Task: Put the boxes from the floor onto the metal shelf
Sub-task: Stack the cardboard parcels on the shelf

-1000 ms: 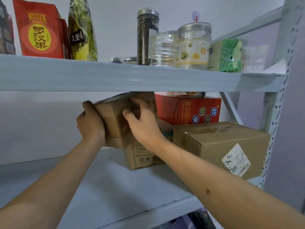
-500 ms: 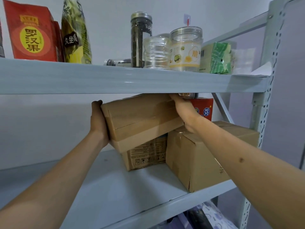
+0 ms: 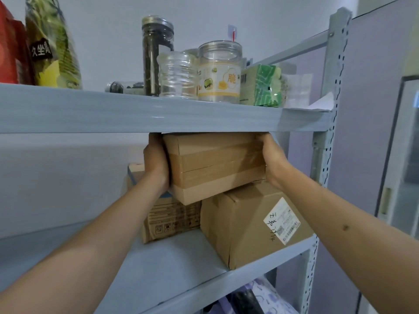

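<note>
We see the left hand point(image 3: 156, 163) and the right hand point(image 3: 271, 158) clasping opposite ends of a taped cardboard box point(image 3: 215, 166), fingers wrapped round its sides. It sits tilted atop the labelled box point(image 3: 247, 225) and a printed carton point(image 3: 172, 219) on the metal shelf point(image 3: 172, 264), just beneath the upper shelf point(image 3: 136, 114).

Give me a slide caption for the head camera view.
Both hands, left hand and right hand, hold a taped brown cardboard box above two cardboard boxes on the grey metal shelf.
</note>
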